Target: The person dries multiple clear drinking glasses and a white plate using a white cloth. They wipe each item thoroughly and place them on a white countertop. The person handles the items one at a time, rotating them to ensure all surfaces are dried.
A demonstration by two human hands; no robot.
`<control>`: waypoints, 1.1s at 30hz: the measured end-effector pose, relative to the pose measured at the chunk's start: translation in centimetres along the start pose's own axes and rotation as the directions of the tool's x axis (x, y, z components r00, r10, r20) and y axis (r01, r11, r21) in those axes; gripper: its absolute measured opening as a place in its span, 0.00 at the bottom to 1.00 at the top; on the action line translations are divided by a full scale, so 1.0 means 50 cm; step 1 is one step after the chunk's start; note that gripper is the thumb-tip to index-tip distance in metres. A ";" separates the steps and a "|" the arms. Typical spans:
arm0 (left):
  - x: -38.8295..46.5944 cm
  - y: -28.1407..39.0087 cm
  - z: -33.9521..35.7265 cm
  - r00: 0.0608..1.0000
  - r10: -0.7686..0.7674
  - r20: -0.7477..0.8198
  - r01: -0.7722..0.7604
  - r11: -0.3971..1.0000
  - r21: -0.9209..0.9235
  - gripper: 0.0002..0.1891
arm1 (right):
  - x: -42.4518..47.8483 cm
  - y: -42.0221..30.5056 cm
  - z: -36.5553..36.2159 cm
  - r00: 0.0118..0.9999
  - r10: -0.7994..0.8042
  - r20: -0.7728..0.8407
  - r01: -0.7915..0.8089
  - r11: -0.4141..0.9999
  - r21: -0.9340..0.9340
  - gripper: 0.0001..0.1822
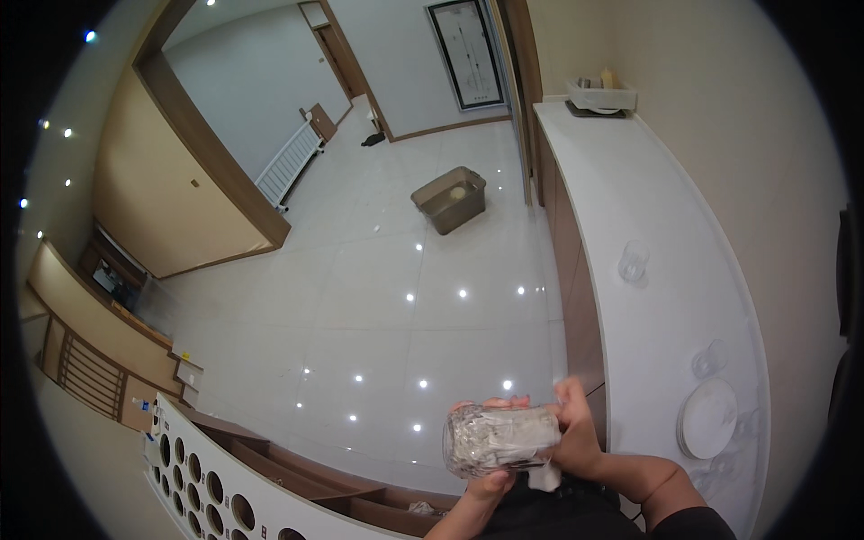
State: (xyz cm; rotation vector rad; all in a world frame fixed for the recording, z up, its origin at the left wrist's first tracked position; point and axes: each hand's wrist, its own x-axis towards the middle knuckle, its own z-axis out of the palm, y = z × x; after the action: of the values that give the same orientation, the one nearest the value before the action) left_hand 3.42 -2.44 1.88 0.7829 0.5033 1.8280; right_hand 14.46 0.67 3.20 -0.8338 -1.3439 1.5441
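A clear glass vessel [466,442] lies on its side in front of my body, with a crumpled whitish cloth [523,435] stuffed inside it. My left hand [491,480] grips the vessel from below, its fingertips showing over the far side. At the vessel's right end is my right hand [572,422], holding the cloth where it comes out of the opening; part of the hand is hidden. A loose end of the cloth hangs below the rim.
On the white counter [675,304] at right stand a drinking glass [634,261], several more glasses [710,359] and stacked white plates [709,418]. A plastic bin [450,200] sits on the tiled floor. A white panel with round holes [223,472] is at lower left, beside brown shelving [317,482].
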 end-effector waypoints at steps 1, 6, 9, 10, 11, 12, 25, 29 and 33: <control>0.003 -0.002 -0.007 0.997 0.062 0.041 -0.064 0.997 0.041 0.47 | 0.007 0.002 -0.005 0.982 0.164 0.093 -0.179 0.965 0.191 0.29; 0.048 0.012 -0.025 0.887 0.251 0.388 -0.392 0.854 0.343 0.47 | 0.061 0.080 -0.057 0.770 0.335 0.543 -0.554 0.773 0.309 0.25; 0.030 0.033 -0.043 0.956 0.248 0.155 -0.265 0.959 0.105 0.47 | 0.056 -0.032 -0.068 0.775 0.446 0.447 -0.594 0.755 0.278 0.24; 0.036 0.045 -0.046 0.961 0.253 0.111 -0.256 0.967 0.009 0.47 | 0.050 -0.061 -0.086 0.817 0.396 0.419 -0.555 0.739 0.382 0.24; 0.044 0.062 -0.051 0.965 0.254 0.066 -0.248 0.965 -0.086 0.47 | 0.042 -0.077 -0.102 0.855 0.348 0.385 -0.508 0.714 0.482 0.24; 0.047 0.070 -0.052 0.968 0.250 0.018 -0.243 0.954 -0.178 0.47 | 0.032 -0.085 -0.113 0.914 0.290 0.283 -0.398 0.769 0.499 0.24; -0.046 -0.007 -0.097 0.970 -0.180 -0.160 0.201 0.972 0.123 0.51 | -0.006 -0.084 0.009 0.821 -0.542 0.182 0.556 0.683 -0.474 0.36; -0.018 0.008 -0.085 0.996 -0.078 -0.037 0.086 0.949 0.302 0.51 | 0.004 -0.073 -0.001 0.854 -0.508 0.114 0.517 0.803 -0.296 0.35; 0.020 0.048 -0.035 0.985 -0.141 0.104 0.094 0.926 0.365 0.51 | 0.013 -0.090 -0.011 0.961 -0.261 0.089 0.269 0.958 -0.102 0.31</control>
State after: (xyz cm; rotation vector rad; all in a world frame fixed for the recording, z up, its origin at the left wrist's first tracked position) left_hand 0.35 -2.38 2.52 1.0865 0.7968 1.5813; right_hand 15.60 1.50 7.57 -0.6383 -1.5423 1.3096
